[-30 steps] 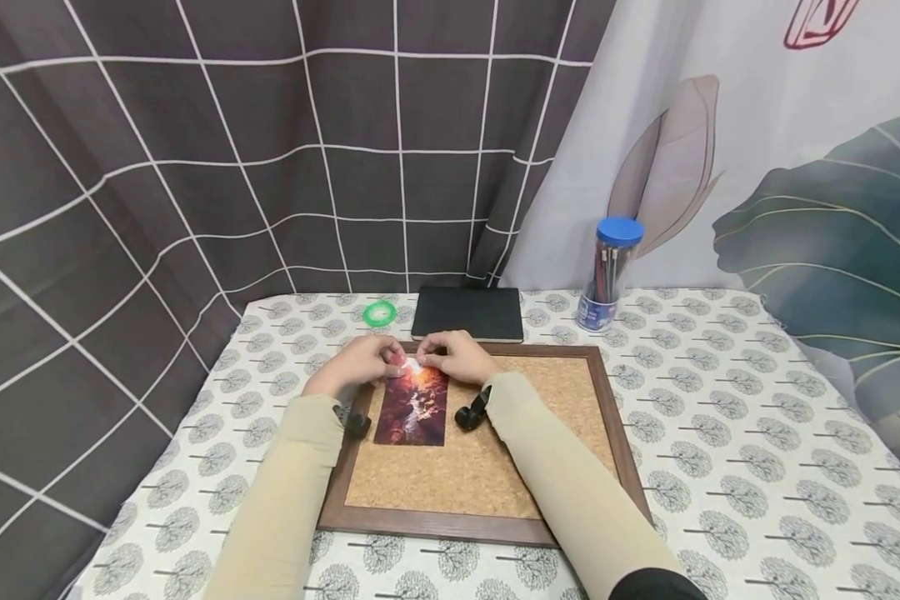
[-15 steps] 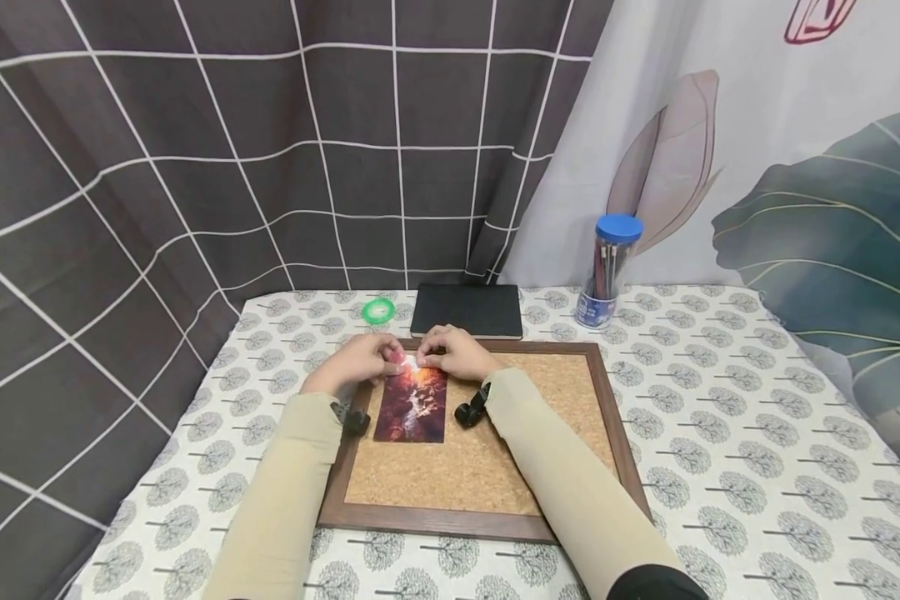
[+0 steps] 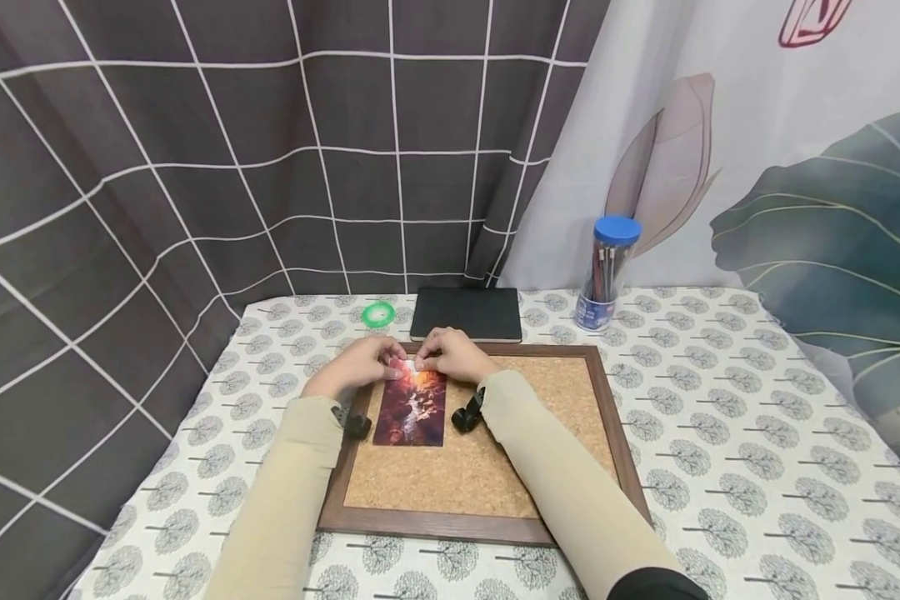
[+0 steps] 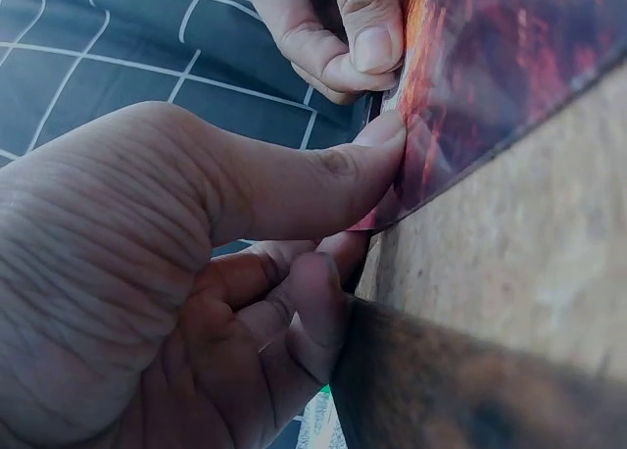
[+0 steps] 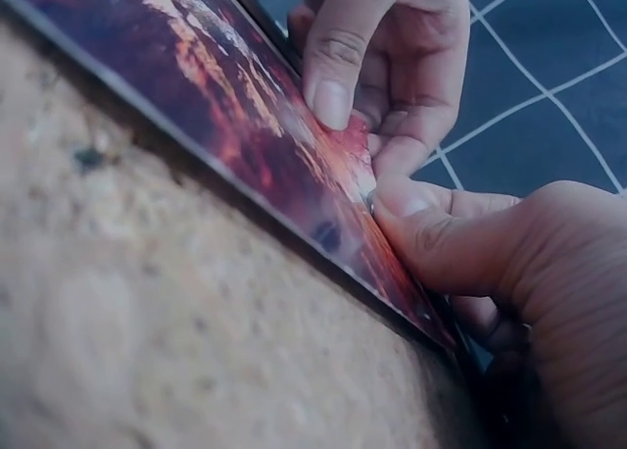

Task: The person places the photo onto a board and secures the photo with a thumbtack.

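A glossy picture print (image 3: 411,415) in dark red and orange lies on the left part of a wood-framed cork board (image 3: 480,483). My left hand (image 3: 360,364) pinches the print near its far left corner. Close beside it, my right hand (image 3: 459,356) pinches the same far edge. In the left wrist view, the left thumb presses on the face of the print (image 4: 500,86), with curled fingers beneath the edge. The right wrist view has the right thumb on the print (image 5: 265,165), its other fingers partly hidden behind the edge.
Behind the board lies a black notebook (image 3: 465,314), with a green tape roll (image 3: 378,314) to its left. A clear tube of pencils with a blue lid (image 3: 606,273) stands at the back right. A dark gridded curtain (image 3: 345,183) hangs behind the table.
The fingertips of both hands shift slightly along the print's far edge. The print and the board stay in place; the head view tilts a little.
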Motion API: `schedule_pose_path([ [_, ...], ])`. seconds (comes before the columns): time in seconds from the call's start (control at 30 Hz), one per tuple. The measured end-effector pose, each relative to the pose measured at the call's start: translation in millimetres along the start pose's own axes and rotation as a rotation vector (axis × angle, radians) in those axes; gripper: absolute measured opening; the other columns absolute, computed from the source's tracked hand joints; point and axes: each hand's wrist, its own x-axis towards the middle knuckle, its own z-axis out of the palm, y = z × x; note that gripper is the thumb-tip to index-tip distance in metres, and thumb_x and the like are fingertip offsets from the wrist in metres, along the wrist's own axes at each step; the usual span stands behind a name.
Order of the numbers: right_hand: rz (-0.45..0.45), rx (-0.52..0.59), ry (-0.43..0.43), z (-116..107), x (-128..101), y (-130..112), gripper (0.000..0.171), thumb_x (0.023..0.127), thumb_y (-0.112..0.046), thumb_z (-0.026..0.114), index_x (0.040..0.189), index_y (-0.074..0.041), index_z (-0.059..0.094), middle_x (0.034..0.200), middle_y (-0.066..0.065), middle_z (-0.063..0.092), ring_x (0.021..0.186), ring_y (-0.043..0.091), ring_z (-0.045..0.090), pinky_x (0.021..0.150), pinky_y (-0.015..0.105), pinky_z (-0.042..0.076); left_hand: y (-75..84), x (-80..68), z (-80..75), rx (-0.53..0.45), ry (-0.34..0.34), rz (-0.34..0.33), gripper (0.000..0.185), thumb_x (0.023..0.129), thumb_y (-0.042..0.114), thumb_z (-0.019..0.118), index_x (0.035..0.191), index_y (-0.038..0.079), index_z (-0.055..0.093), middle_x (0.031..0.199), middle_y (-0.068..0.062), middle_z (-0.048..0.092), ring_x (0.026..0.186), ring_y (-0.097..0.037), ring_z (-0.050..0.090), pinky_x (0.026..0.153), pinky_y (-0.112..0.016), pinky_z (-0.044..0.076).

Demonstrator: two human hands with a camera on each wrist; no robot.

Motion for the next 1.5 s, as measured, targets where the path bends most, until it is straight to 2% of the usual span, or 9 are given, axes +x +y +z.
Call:
schedule_pose_path([
  [0.13, 0.021, -0.008, 0.012, 0, 2, -3, 0.008, 0.081, -0.030, 0.077, 0.081, -0.022, 0.077, 0.088, -0.006, 0.067, 0.086, 0.009, 0.060, 0.082, 0.027, 0.048, -2.8, -0.6, 1.4, 0.003, 0.009, 0.011, 0.024, 0.078, 0.016, 0.078, 0.100, 0.011, 0.068, 0.093, -0.005, 0.065, 0.085, -0.016, 0.059, 0.080, -0.032, 0.049],
  [0.33, 0.064, 0.001, 0.017, -1, 2, -4, 0.008, 0.079, -0.030, 0.079, 0.079, -0.022, 0.078, 0.083, -0.007, 0.068, 0.080, 0.006, 0.059, 0.077, 0.023, 0.049, -2.7, -2.4, 3.5, -0.037, -0.009, -0.015, 0.023, 0.079, 0.011, 0.076, 0.101, 0.012, 0.067, 0.101, -0.006, 0.063, 0.090, -0.018, 0.059, 0.083, -0.034, 0.049],
  [0.63, 0.166, 0.094, -0.002, -4, 3, -10, 0.007, 0.077, -0.026, 0.081, 0.078, -0.021, 0.076, 0.082, -0.004, 0.063, 0.079, 0.010, 0.055, 0.075, 0.024, 0.044, -2.8, -2.1, 2.5, -0.034, -0.008, -0.014, 0.023, 0.079, 0.011, 0.076, 0.099, 0.013, 0.066, 0.101, -0.006, 0.062, 0.090, -0.018, 0.059, 0.083, -0.034, 0.049],
  [0.87, 0.212, 0.134, 0.002, -8, 3, -15, 0.008, 0.076, -0.024, 0.082, 0.078, -0.020, 0.074, 0.083, -0.002, 0.062, 0.079, 0.012, 0.054, 0.075, 0.025, 0.043, 0.1, -1.5, 0.6, -0.020, 0.004, -0.011, 0.021, 0.080, 0.012, 0.076, 0.099, 0.014, 0.066, 0.102, -0.006, 0.060, 0.091, -0.018, 0.059, 0.083, -0.034, 0.048],
  [1.27, 0.197, 0.123, -0.008, -4, 1, -11, 0.008, 0.077, -0.025, 0.081, 0.078, -0.021, 0.074, 0.084, -0.003, 0.062, 0.080, 0.011, 0.054, 0.076, 0.025, 0.044, -2.2, -3.6, 4.6, -0.012, -0.003, -0.018, 0.021, 0.081, 0.014, 0.076, 0.099, 0.015, 0.066, 0.101, -0.005, 0.060, 0.090, -0.017, 0.058, 0.083, -0.034, 0.048],
  [1.5, 0.180, 0.103, 0.012, 0, 2, -11, 0.005, 0.080, -0.019, 0.078, 0.080, -0.017, 0.074, 0.084, -0.001, 0.063, 0.079, 0.011, 0.054, 0.074, 0.024, 0.044, -1.1, -4.0, 3.4, -0.012, 0.002, -0.001, 0.021, 0.080, 0.012, 0.076, 0.098, 0.013, 0.066, 0.098, -0.006, 0.059, 0.087, -0.017, 0.057, 0.079, -0.032, 0.048],
])
